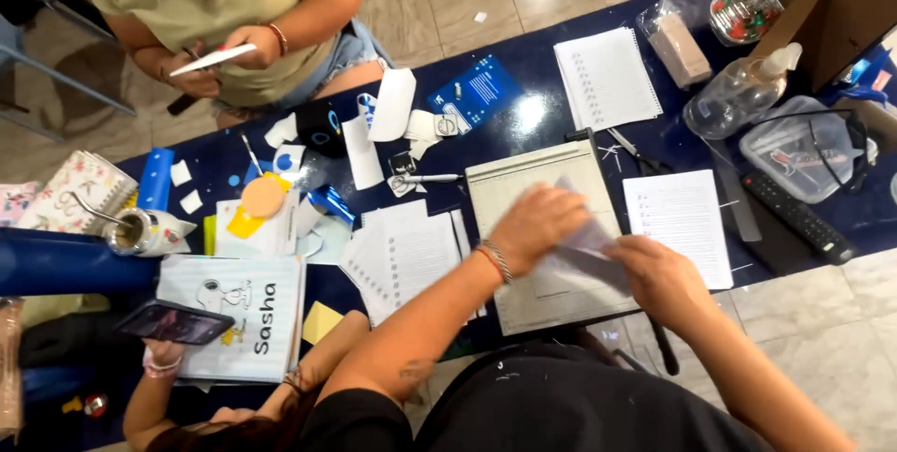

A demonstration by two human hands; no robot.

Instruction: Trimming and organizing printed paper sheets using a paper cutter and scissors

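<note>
- Left hand pressed flat, fingers together, on a pale sheet of paper at centre frame; motion blur hides the fingertips.
- Right hand closed on the same sheet's lower right edge; exact pinch too blurred to tell.
- Sheet lying across a beige paper trimmer, centre of the frame, its black handle sticking out toward the lower edge.
- Best handled, by the look of it: keep the sheet flat and square against the trimmer's guide, hold it firmly with the flat palm, keep fingers away from the cutting edge.
- Just right of the trimmer: a printed white page; just left: a fanned pile of printed sheets.
- Upper centre: a spiral notebook on the dark blue table.
- Upper right: a clear round tub filled with red and green small pieces, too small to identify.
- Beside it, a clear pump bottle lying tilted, liquid level unclear.
- Right edge: a clear lidded box with indistinct contents, a black remote just below it.
- Upper left: another person's hands holding a white strip; lower left: another person's hand with a phone.
</note>
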